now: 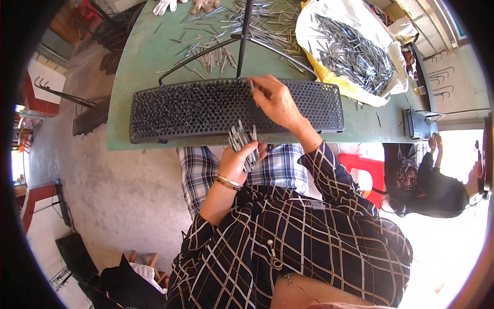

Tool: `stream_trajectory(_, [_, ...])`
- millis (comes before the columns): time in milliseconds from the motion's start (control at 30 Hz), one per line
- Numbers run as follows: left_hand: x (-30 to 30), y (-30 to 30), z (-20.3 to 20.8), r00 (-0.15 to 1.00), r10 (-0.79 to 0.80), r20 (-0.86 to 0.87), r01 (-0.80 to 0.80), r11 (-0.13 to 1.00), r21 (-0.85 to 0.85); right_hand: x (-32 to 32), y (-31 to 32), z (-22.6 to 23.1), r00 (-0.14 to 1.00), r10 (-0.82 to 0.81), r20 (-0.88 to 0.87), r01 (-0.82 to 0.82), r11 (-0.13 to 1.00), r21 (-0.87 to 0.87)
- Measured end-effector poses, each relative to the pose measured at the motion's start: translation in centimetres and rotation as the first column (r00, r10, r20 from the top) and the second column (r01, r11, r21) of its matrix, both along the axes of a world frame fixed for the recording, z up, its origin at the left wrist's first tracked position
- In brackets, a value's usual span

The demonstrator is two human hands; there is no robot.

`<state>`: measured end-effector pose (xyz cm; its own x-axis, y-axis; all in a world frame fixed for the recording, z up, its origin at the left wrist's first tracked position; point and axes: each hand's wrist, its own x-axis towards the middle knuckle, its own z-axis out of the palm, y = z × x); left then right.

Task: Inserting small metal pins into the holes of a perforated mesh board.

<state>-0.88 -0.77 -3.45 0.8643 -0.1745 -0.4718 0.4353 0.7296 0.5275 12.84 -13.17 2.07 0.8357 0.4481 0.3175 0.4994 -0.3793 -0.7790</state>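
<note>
Metal strips [239, 137] sit clasped in the left hand [238, 159]; the right hand [276, 99] pinches one at the perforated rack [309, 105]. Loosened left fingers could spill the bundle.

Left hand [235, 162]: held low in front of the torso, closed in a grip; thumb [249, 149] laid across toward the right, fingers curled in opposite it. Left forearm [213, 207] extended up and slightly rightward, bare below the elbow; left wrist [230, 180] roughly in line with it.

Right hand [278, 102]: held farther out than the left and to its right, the two kept apart. Back of the hand turned upward; thumb and fingertips [252, 81] drawn together in a pinch, pointed leftward. Right forearm [312, 140] angled up and to the left, partly sleeved.
</note>
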Motion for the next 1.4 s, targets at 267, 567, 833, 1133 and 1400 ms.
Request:
stream_trajectory(267, [0.0,-0.8,1.5,0.997,0.042,-0.066,-0.038,0.997,0.067,0.0,1.0,-2.1,0.987,-0.137,-0.081,0.148,0.977,0.155])
stream_trajectory(567, [-0.2,-0.4,0.6,0.999,-0.039,-0.033,0.041,0.998,0.051,-0.3,1.3,-2.1,0.98,-0.198,-0.006,0.197,0.972,0.126])
stream_trajectory(833, [-0.2,-0.4,0.9,0.999,-0.038,-0.02,0.039,0.998,0.055,-0.8,1.3,-2.4,0.946,-0.1,0.308,0.121,0.991,-0.051])
stream_trajectory(1133, [-0.4,-0.4,0.7,1.0,-0.025,-0.015,0.026,0.997,0.066,-1.0,1.2,-1.7,0.89,-0.079,0.448,0.16,0.976,-0.146])
stream_trajectory(1400, [-0.3,-0.4,1.5,0.998,0.067,0.013,-0.068,0.995,0.072,-3.5,-1.1,1.7,0.955,0.083,-0.285,-0.139,0.973,-0.182])
